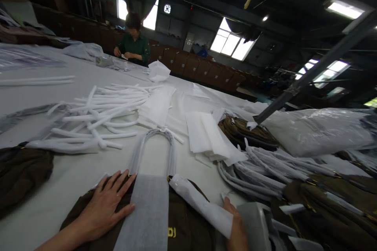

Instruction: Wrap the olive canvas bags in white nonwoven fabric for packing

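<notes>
A dark brown bag (188, 219) with yellow lettering lies in front of me, its looped handle (173, 157) wrapped in thin white material. A flat white sheet (150, 208) runs down the middle of the bag. My left hand (107, 204) rests on the bag's left side, fingers spread and holding nothing. On the right, a rolled white sheet (203, 206) slants from the handle's base toward my right hand (236, 225), partly covering it. The right fingertips are pinched at a small, thin clear strip (225, 195), beside a grey device (253, 219) that looks like a tape dispenser.
White foam-like tubes (103, 111) lie piled on the table (159, 155), with white sheets (203, 133) beyond. More brown bags (330, 208) with wrapped handles crowd the right; another brown bag (23, 172) is at left. A slanted metal post (315, 62) stands right. A person (134, 45) works across the table.
</notes>
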### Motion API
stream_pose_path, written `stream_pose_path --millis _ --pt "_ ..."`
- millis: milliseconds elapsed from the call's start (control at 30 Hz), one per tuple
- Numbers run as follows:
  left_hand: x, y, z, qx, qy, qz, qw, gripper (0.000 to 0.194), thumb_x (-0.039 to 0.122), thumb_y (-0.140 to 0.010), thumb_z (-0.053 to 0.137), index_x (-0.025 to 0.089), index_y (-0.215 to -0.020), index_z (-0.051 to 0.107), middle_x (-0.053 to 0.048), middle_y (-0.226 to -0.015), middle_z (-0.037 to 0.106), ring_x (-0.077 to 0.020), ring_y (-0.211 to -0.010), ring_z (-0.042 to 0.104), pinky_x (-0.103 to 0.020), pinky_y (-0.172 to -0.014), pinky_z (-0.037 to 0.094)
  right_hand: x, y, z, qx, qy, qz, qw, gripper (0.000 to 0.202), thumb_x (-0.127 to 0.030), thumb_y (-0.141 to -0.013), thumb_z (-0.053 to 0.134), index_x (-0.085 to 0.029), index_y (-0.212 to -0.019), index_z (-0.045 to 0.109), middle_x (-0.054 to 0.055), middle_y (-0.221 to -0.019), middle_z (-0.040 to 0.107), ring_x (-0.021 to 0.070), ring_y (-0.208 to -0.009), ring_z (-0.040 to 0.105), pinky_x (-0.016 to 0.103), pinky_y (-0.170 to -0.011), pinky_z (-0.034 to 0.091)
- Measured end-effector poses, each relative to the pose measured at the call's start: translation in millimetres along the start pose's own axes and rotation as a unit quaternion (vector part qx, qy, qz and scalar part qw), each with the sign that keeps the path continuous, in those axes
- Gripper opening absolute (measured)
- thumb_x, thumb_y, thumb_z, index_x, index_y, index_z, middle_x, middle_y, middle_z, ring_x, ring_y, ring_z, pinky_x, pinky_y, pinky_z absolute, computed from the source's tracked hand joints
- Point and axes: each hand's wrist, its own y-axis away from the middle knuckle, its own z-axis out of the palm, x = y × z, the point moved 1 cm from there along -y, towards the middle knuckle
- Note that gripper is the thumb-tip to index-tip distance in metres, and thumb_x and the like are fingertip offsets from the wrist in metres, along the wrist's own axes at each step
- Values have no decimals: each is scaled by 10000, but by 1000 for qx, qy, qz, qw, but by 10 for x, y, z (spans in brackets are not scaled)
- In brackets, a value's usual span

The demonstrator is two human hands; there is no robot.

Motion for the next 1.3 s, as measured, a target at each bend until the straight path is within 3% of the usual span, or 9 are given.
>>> stream_pose_path --millis 167,333,500,633,767,867,1067,1200,1300 --pt "-47 -85 -3 30 41 -17 999 636 623 -832 473 327 -1392 419 -73 -1451 438 -369 -1348 330 -603 -1050 273 -203 237 -683 138 133 -49 980 417 -183 -829 342 -110 -1093 656 121 -805 663 264 -791 621 355 -735 473" --pt "498 -332 -652 98 289 14 952 482 540 -852 521 280 -1255 561 -69 -1370 515 -262 -1197 514 -415 -1027 395 -544 417 -1282 196 31 -33 980 372 -245 -811 387 -190 -961 724 64 -894 715 185 -770 661 245 -665 491" --pt "1524 -489 -1117 -115 562 87 815 666 469 -835 596 230 -1410 359 25 -735 617 -127 -658 557 -239 -650 459 -679 681 -1452 156 -37 -32 986 369 -265 -787 406 -197 -930 740 43 -882 730 170 -777 683 207 -664 512" --pt "2080 -435 -915 -316 614 136 711 998 377 -591 830 248 -1438 317 12 -842 630 -82 -585 497 -197 -529 375 -662 876 -1490 137 -54 -37 988 354 -251 -789 427 -211 -945 741 31 -910 733 169 -818 690 197 -704 521" --pt "2284 -242 -630 -397 654 93 636 501 453 -620 768 133 -993 670 -45 -850 664 -57 -499 482 -202 -490 364 -612 1016 -1544 163 -56 -20 985 358 -255 -781 422 -208 -922 748 35 -881 736 169 -787 692 195 -686 522" --pt "2249 -132 -581 -394 650 37 649 406 525 -705 655 121 -748 651 6 -553 592 -61 -410 423 -198 -435 303 -476 1140 -1498 177 -47 -6 983 363 -268 -780 412 -207 -899 749 39 -869 736 178 -777 693 210 -685 522" --pt "2059 -110 -689 -351 593 23 725 320 466 -718 602 147 -698 601 51 -496 500 -68 -418 375 -212 -421 251 -145 1435 -1114 133 -2 7 991 384 -260 -811 379 -210 -951 733 72 -930 722 216 -802 689 290 -685 541" --pt "1986 -75 -738 -330 508 87 791 173 325 -710 597 159 -664 610 60 -510 478 -78 -481 380 -223 -467 272 -506 1425 -941 87 -82 -123 985 428 -264 -876 366 -187 -1203 631 92 -1269 603 244 -1164 573 390 -971 481" --pt "1907 -29 -775 -364 515 127 766 123 273 -733 569 176 -670 614 51 -533 522 -93 -503 443 -220 -515 349 -953 1340 -801 -57 -172 -237 954 411 -332 -922 408 -216 -1280 574 70 -1325 567 211 -1196 554 328 -982 477"
